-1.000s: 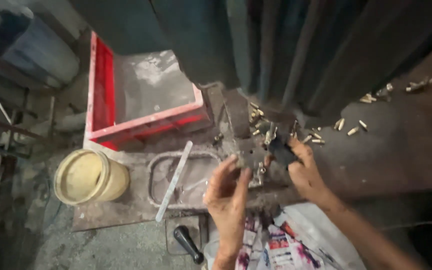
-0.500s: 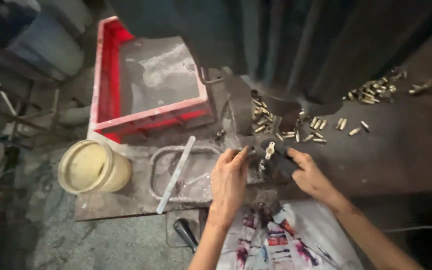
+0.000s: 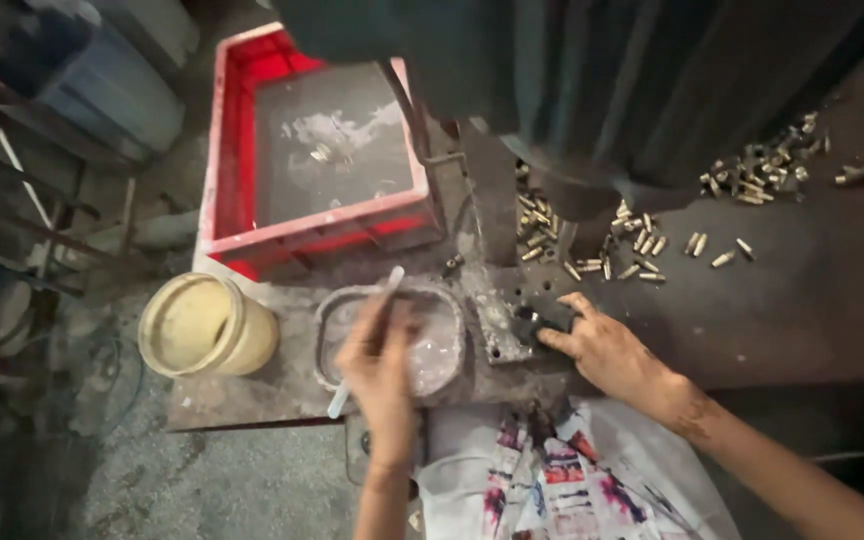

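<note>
My left hand point(image 3: 380, 368) is over a shallow grey metal tray point(image 3: 449, 330) holding cloudy liquid, its fingers closed around a thin pale stick or brush point(image 3: 388, 288) that slants across the tray. My right hand point(image 3: 604, 350) rests on the dark metal bench, fingertips pressing a small dark part point(image 3: 535, 325) onto a grey metal fixture plate point(image 3: 500, 325) under the machine. Small brass pieces point(image 3: 642, 255) lie scattered just beyond that hand.
A red plastic crate point(image 3: 307, 236) lined with plastic film stands behind the tray. A cream round tub point(image 3: 204, 326) sits at the left. A large dark machine body point(image 3: 632, 90) hangs over the bench. More brass pieces point(image 3: 762, 175) pile at the right. Patterned cloth point(image 3: 562, 480) covers my lap.
My left hand has moved left from the fixture to the tray and taken hold of the pale stick. My right hand has stayed at the fixture.
</note>
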